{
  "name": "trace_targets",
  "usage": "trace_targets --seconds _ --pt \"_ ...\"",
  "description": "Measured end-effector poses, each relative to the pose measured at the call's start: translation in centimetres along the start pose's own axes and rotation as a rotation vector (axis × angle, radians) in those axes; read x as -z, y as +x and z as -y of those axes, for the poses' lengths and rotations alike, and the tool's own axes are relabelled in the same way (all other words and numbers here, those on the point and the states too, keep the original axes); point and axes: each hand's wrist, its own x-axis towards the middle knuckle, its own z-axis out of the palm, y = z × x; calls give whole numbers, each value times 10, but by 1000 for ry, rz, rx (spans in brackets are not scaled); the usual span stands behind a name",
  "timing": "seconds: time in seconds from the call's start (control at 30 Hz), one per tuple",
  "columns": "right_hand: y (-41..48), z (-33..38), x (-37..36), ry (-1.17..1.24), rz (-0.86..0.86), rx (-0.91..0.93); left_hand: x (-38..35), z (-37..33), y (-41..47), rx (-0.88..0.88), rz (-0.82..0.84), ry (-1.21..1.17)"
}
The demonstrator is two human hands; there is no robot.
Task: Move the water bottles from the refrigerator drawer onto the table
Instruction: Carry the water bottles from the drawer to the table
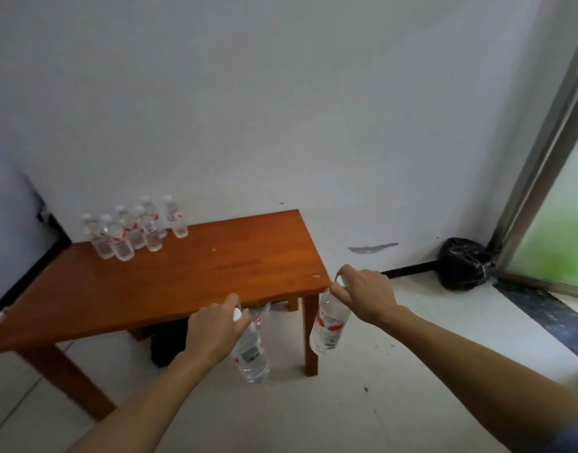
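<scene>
My left hand (215, 331) grips a clear water bottle (251, 358) by its white cap, and the bottle hangs below the near edge of the wooden table (189, 273). A second bottle seems to hang behind it, but I cannot tell for sure. In my right hand (366, 294) hangs another bottle (328, 325) with a red label, held by the neck just off the table's right corner. Several bottles (134, 227) stand upright in a cluster at the table's far left corner. The refrigerator drawer is out of view.
A white wall runs behind the table. A black bag (465, 264) lies on the floor by a glass door (552, 223) at the right. Something dark (166, 344) sits under the table. A dark-edged panel (16, 243) borders the table's left side.
</scene>
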Motion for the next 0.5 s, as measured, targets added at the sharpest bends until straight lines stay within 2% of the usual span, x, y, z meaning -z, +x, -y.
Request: trace_targets --seconds 0.2,0.5 --pt "97 78 -50 5 67 159 -11 97 27 236 19 -99" --pt "286 164 -151 90 138 338 -34 211 151 379 62 9"
